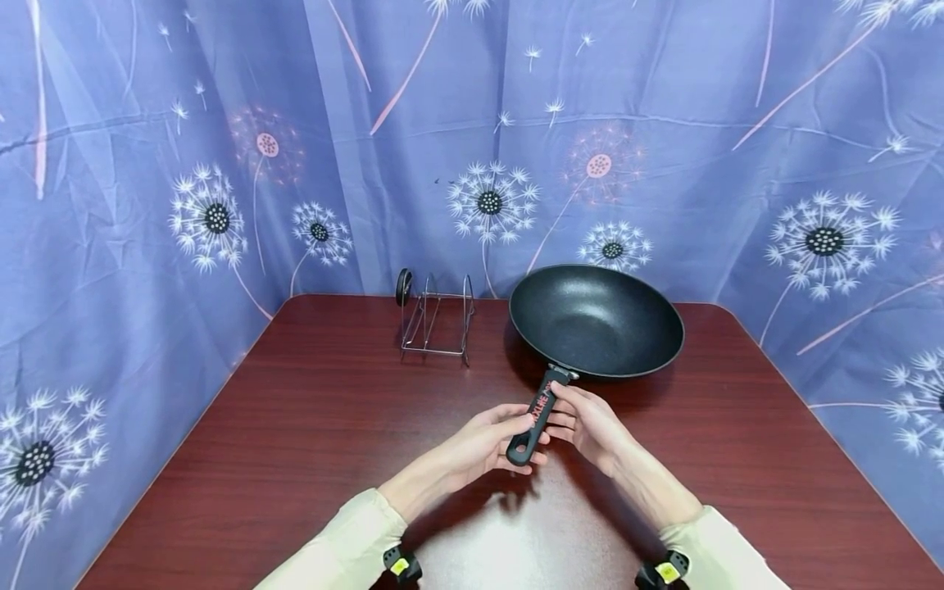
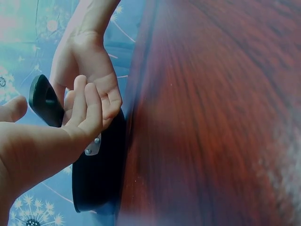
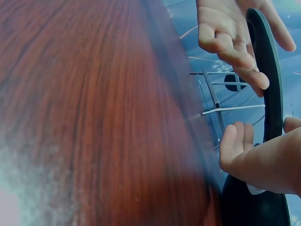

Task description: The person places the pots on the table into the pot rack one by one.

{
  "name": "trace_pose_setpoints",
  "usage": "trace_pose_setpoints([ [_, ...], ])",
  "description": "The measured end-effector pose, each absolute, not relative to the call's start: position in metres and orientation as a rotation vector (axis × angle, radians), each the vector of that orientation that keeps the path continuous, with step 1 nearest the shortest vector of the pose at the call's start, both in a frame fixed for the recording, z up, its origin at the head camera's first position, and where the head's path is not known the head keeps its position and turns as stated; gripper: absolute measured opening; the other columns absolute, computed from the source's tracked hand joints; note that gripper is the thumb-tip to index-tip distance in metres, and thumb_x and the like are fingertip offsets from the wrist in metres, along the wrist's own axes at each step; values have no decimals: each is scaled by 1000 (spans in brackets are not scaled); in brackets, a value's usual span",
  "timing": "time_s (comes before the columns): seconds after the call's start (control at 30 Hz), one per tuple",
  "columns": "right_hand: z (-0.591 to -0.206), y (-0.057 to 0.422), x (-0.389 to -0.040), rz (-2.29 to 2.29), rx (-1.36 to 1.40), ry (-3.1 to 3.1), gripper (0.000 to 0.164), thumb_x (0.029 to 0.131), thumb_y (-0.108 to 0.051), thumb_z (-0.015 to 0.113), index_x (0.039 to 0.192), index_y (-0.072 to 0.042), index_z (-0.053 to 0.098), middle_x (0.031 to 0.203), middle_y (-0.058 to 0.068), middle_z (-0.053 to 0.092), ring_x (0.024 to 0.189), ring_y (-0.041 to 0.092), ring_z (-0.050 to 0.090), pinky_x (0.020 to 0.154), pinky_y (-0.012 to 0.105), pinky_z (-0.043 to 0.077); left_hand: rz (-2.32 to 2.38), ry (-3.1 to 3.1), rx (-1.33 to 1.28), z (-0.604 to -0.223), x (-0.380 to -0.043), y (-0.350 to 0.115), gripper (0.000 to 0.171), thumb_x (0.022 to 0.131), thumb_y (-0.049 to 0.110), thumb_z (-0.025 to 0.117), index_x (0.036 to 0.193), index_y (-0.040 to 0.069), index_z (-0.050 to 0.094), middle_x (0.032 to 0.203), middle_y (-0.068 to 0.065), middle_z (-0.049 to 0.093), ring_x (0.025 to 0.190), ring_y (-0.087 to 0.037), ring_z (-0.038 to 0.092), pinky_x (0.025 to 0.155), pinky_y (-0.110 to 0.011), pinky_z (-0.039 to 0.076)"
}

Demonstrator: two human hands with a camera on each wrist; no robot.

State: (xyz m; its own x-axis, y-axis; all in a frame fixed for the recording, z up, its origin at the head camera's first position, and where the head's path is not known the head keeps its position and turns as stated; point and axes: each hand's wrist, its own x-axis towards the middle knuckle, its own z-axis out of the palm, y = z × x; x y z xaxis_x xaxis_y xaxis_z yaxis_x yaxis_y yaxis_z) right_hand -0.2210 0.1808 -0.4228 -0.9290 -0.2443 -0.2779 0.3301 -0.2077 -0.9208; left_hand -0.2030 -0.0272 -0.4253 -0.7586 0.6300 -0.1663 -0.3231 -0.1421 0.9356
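I saw the wok (image 1: 599, 326) right of centre, left hand (image 1: 481, 444) and right hand (image 1: 596, 428) gripping its handle (image 1: 542, 407). A wire rack (image 1: 433, 351) stood centre-left.

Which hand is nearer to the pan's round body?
Right. The right hand is at the handle, near where it joins the round body; the left hand is farther off, by the handle's free end.

A curtained-off tabletop booth (image 1: 424, 209) is set up. The wood-grain table (image 1: 317, 393) is enclosed on three sides by blue dandelion-print curtains (image 1: 413, 147).
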Motion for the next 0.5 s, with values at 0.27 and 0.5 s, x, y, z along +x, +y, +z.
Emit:
trace_pose_setpoints([
  [0.27, -421, 174, -223, -2202, 107, 1678, 25, 102, -33, 55, 114, -12, 47, 85, -6, 73, 80, 10, 68, 80, 27, 55, 1964, 1465, 327, -424, -203, -21, 49, 101, 29, 56, 142, 5, 43, 111, -9, 71, 90, -21, 75, 76, -31, 58],
  [0.5, -421, 170, -223, -2195, 126, 1707, 36, 101, -35, 57, 121, -8, 44, 94, -4, 73, 83, 11, 67, 85, 28, 53, 1979, 1418, 321, -421, -201, -14, 45, 101, 25, 54, 140, 4, 42, 105, -7, 72, 80, -18, 74, 72, -30, 58],
])
